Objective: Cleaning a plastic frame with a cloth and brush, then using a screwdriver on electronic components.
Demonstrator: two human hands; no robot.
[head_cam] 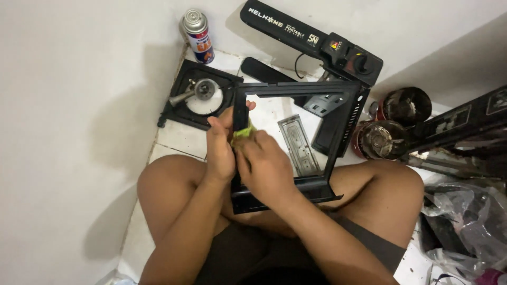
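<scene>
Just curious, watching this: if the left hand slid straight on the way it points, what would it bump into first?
The left hand points up the black frame; beyond it, probably the black burner plate on the floor, though depth is unclear.
</scene>
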